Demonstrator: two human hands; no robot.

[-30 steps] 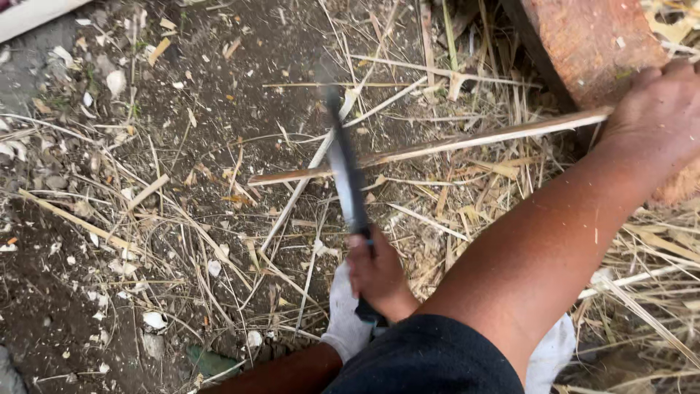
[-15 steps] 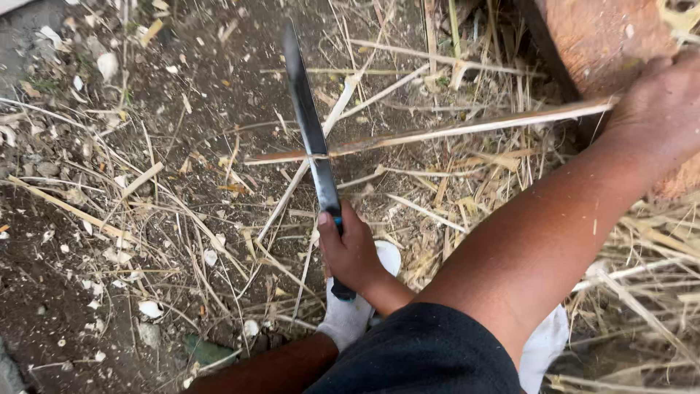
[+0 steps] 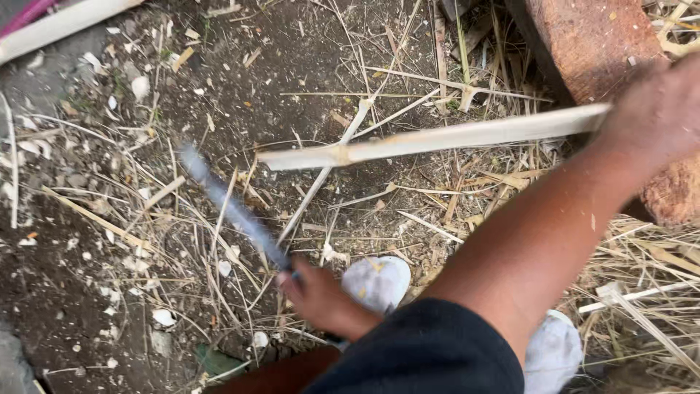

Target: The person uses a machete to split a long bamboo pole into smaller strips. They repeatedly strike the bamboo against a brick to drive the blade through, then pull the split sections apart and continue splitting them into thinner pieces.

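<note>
Stick (image 3: 437,137): hanging level above the littered ground, pale and slender, one end disappearing into the right hand, the other end poking out free to the left with nothing propping it. Starting nearest: crouching over a dark-clothed knee, with two white shoes planted just below the work, one shoe (image 3: 379,281) sitting right beside the left hand (image 3: 321,299). Clamping that hand around the handle of a knife (image 3: 233,208), fingers wrapped tight, the long blade slanting up and left and smearing into blur, well below the stick and not touching it. Reaching the right forearm (image 3: 539,241) across towards the upper right, where the right hand (image 3: 656,109) is closing around the stick's end, just in front of a reddish block (image 3: 590,36); blurred too, so judging the grip as firm rather than seeing each finger. Probably risking most from that fast blade: glancing off the hard round stick and carrying on down towards the near shoe or the knee, or riding along the stick towards the right hand's fingers. Also likely: the unsupported free end bouncing or twisting under a blow, spoiling the cut and loosening the grip. Possibly snagging the blade tip in the dry straw and chips scattered all around, or slipping on that loose litter while crouching. Farther off, lying at the top left edge, a pale pole (image 3: 58,22), well apart from everything and posing no trouble.
</note>
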